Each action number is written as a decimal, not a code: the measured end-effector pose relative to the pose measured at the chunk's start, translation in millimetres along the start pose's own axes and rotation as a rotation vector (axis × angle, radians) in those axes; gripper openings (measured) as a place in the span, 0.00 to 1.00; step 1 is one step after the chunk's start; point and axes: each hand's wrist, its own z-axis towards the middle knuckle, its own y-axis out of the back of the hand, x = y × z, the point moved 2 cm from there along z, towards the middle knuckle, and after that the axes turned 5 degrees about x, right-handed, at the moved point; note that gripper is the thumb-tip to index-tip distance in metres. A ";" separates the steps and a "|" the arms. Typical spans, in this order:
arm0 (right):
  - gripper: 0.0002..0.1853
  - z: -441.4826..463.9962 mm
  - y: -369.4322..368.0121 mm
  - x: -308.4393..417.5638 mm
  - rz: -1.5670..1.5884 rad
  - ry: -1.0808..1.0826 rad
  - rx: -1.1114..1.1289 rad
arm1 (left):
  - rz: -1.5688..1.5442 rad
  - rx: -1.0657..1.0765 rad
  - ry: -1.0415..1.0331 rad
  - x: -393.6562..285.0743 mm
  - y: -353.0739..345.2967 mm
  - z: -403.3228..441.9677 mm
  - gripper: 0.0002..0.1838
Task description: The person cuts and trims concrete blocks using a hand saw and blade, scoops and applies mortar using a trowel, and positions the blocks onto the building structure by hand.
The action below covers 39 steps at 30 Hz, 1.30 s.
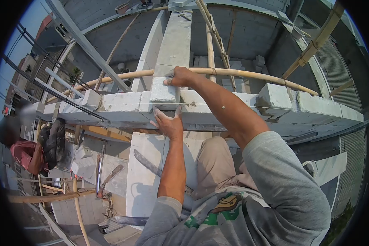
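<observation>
A white block (164, 91) sits on top of the block wall (123, 103), straight ahead of me. My right hand (181, 78) grips its upper right side, fingers bent over the edge. Against the block's near lower face lies my left hand (168, 122), its fingers spread upward and pressed to it. A thin string line (223, 104) runs along the wall by the block. Whether mortar lies beneath the block is hidden by my hand.
A bamboo pole (242, 74) crosses just behind the wall. A long saw blade (145, 162) rests on large white blocks (139, 188) below me. A trowel (110, 176) and level (99, 170) lie further left. A co-worker (28, 151) sits at the far left.
</observation>
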 end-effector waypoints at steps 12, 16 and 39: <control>0.39 -2.6 5.3 1.9 -0.028 0.037 0.065 | 0.104 -0.003 -0.035 -6.8 10.9 5.5 0.55; 0.40 -6.4 5.4 2.5 -0.024 0.069 0.022 | -0.013 0.000 -0.017 -9.5 10.0 3.6 0.54; 0.41 -7.8 0.1 1.5 -0.050 -0.058 -0.019 | -0.098 -0.037 -0.003 -11.9 6.3 -4.7 0.50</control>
